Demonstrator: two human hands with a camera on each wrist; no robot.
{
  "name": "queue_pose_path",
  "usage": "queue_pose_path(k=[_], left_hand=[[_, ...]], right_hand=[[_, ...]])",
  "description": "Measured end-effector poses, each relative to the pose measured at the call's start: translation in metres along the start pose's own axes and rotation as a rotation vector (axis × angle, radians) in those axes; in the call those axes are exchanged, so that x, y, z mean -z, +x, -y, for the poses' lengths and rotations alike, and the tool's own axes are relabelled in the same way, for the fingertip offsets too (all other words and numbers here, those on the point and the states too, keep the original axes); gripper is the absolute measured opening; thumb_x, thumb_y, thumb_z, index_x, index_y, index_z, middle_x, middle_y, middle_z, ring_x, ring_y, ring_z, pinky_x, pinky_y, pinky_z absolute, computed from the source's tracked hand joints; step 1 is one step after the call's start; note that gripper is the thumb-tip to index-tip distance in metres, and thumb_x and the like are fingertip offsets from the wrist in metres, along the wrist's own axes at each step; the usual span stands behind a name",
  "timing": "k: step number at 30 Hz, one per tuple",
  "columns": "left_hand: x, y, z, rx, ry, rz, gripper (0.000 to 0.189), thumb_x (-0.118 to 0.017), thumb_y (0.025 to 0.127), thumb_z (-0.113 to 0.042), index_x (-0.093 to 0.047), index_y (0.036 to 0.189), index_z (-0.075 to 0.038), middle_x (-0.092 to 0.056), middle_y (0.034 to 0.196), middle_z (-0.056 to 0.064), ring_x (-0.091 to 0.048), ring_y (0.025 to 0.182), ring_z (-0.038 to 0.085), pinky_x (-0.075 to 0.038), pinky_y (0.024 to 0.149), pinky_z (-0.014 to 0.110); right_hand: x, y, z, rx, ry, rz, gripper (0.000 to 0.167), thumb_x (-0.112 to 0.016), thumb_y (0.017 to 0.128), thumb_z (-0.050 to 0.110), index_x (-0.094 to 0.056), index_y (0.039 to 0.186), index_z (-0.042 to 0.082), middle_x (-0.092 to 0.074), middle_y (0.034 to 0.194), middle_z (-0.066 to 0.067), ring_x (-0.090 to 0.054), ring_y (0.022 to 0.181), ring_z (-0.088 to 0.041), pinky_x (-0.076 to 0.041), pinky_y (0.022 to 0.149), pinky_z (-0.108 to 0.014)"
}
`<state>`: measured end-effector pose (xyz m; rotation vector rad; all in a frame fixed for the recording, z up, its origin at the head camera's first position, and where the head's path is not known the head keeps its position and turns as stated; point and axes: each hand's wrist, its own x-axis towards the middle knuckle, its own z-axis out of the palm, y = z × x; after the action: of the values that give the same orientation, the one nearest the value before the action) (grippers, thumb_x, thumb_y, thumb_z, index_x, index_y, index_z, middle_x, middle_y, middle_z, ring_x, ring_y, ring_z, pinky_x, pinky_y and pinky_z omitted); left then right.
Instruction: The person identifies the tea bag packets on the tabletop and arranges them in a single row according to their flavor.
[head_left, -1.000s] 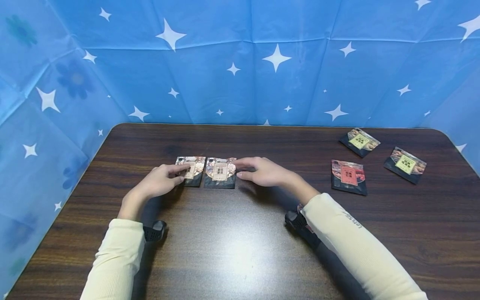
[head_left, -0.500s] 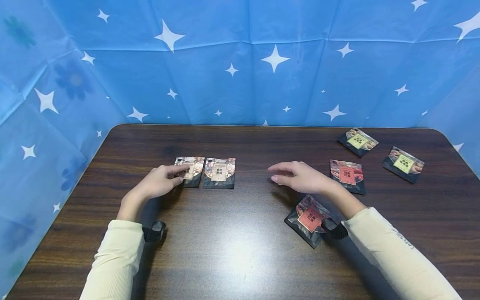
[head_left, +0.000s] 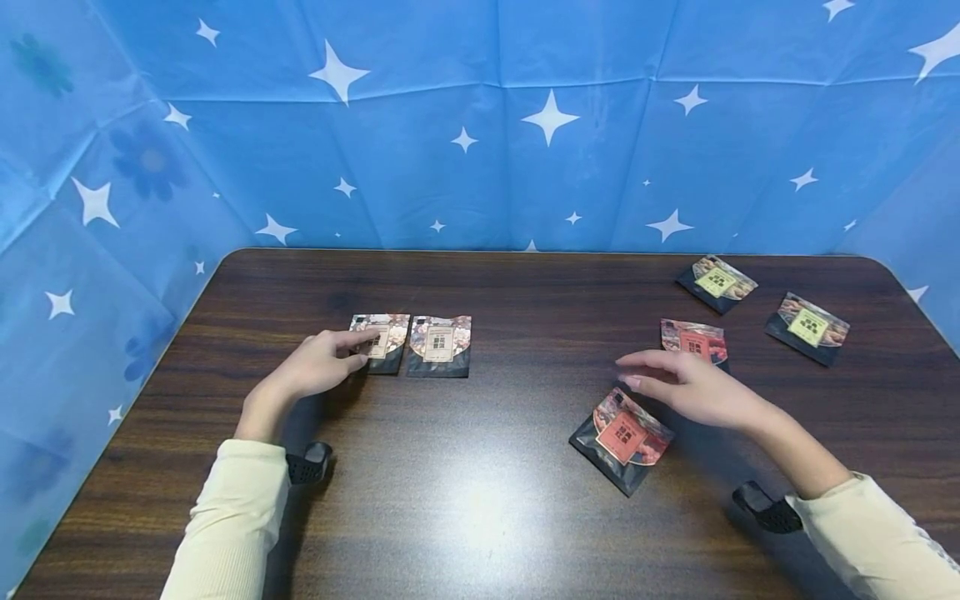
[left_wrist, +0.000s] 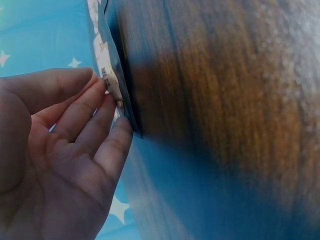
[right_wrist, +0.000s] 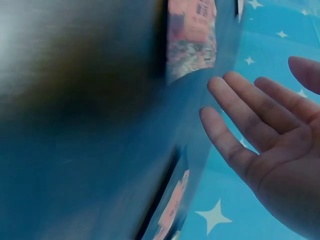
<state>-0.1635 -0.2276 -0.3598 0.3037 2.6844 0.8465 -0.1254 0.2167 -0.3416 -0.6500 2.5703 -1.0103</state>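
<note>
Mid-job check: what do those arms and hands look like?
The left hand and right hand are bare. The left sleeve is cream and ribbed; the right sleeve, also cream, bears a dark, unreadable marking. Each hand has a black wrist camera.

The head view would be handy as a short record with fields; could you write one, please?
Surface: dark wood-grain table
Behind: blue star-patterned backdrop
Cream labels: left cream-labelled sachet beside right cream-labelled sachet
Red labels: near red-labelled sachet, far red-labelled sachet
Yellow labels: left yellow-labelled sachet, right yellow-labelled sachet
Left hand: fingertips touch left cream-labelled sachet
Right hand: holds nothing, partly hides far red-labelled sachet
</note>
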Motion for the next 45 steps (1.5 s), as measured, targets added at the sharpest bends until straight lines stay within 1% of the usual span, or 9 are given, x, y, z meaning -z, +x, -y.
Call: queue_pose_path(k=[5,7,10,15,21,27,32,39,45], left_hand=[[0.000,0.001,0.001,-0.018,0.017,-0.006,0.044,-0.049,0.093,-0.010,-0.044,0.137,-0.008,-0.047,0.131,0.021,-0.042,0.120,0.038,-0.036,0.088,0.051],[0.000,0.001,0.002,-0.025,0.023,-0.009,0.044,-0.049,0.093,-0.010,-0.044,0.136,-0.007,-0.048,0.130,0.021,-0.043,0.118,0.037,-0.037,0.087,0.049],[0.000,0.001,0.003,-0.028,0.024,-0.010,0.044,-0.049,0.093,-0.010,-0.045,0.136,-0.007,-0.048,0.130,0.021,-0.043,0.118,0.037,-0.037,0.087,0.049],[0.001,0.001,0.003,-0.026,0.014,-0.003,0.044,-0.048,0.093,-0.010,-0.044,0.137,-0.007,-0.047,0.131,0.021,-0.040,0.121,0.039,-0.035,0.090,0.052],[0.003,0.000,0.002,-0.019,0.008,0.004,0.044,-0.048,0.094,-0.010,-0.043,0.137,-0.008,-0.046,0.132,0.021,-0.040,0.121,0.038,-0.038,0.080,0.046],[0.001,0.001,0.002,-0.023,0.007,0.003,0.043,-0.048,0.094,-0.010,-0.044,0.137,-0.007,-0.047,0.131,0.021,-0.044,0.118,0.036,-0.038,0.078,0.043],[0.000,0.001,0.001,-0.020,0.011,0.001,0.043,-0.049,0.094,-0.009,-0.044,0.137,-0.008,-0.048,0.130,0.021,-0.051,0.106,0.031,-0.037,0.072,0.040],[0.000,0.000,0.001,-0.019,0.004,0.000,0.043,-0.048,0.093,-0.009,-0.044,0.137,-0.007,-0.046,0.132,0.021,-0.043,0.118,0.037,-0.038,0.081,0.045],[-0.001,0.000,0.002,-0.020,0.004,-0.008,0.043,-0.048,0.094,-0.009,-0.044,0.137,-0.007,-0.047,0.132,0.021,-0.039,0.122,0.038,-0.037,0.087,0.049]], right_hand=[[-0.003,-0.022,0.001,-0.015,-0.024,-0.033,0.032,-0.051,0.095,0.020,-0.057,0.122,0.005,-0.062,0.111,-0.007,-0.055,0.084,-0.009,-0.043,0.067,-0.029],[-0.005,-0.030,0.001,-0.016,-0.030,-0.045,0.031,-0.052,0.094,0.020,-0.058,0.121,0.006,-0.062,0.112,-0.007,-0.055,0.090,-0.008,-0.044,0.070,-0.028],[-0.010,-0.040,0.001,-0.001,-0.040,-0.060,0.030,-0.053,0.094,0.019,-0.059,0.120,0.006,-0.063,0.110,-0.006,-0.056,0.091,-0.007,-0.046,0.070,-0.027],[-0.017,-0.049,0.000,-0.019,-0.043,-0.017,0.032,-0.052,0.094,0.021,-0.058,0.122,0.006,-0.062,0.113,-0.005,-0.057,0.101,-0.015,-0.046,0.079,-0.033],[-0.017,-0.046,-0.004,-0.019,-0.039,0.035,0.038,-0.051,0.095,0.025,-0.054,0.126,0.004,-0.060,0.118,-0.011,-0.054,0.110,-0.030,-0.043,0.083,-0.047],[-0.014,-0.037,-0.009,-0.021,-0.031,0.041,0.037,-0.049,0.096,0.022,-0.052,0.128,0.003,-0.058,0.121,-0.013,-0.051,0.112,-0.031,-0.041,0.086,-0.049],[-0.013,-0.034,-0.010,-0.013,-0.015,0.039,0.037,-0.049,0.096,0.019,-0.050,0.129,0.003,-0.056,0.123,-0.012,-0.048,0.115,-0.031,-0.038,0.089,-0.049],[-0.015,-0.040,-0.006,0.014,-0.043,0.032,0.037,-0.050,0.095,0.021,-0.052,0.129,0.006,-0.056,0.124,-0.010,-0.051,0.113,-0.027,-0.042,0.086,-0.046],[-0.019,-0.049,-0.004,0.107,-0.080,0.060,0.035,-0.049,0.095,0.024,-0.055,0.127,0.011,-0.057,0.124,-0.003,-0.051,0.113,-0.020,-0.044,0.085,-0.037]])
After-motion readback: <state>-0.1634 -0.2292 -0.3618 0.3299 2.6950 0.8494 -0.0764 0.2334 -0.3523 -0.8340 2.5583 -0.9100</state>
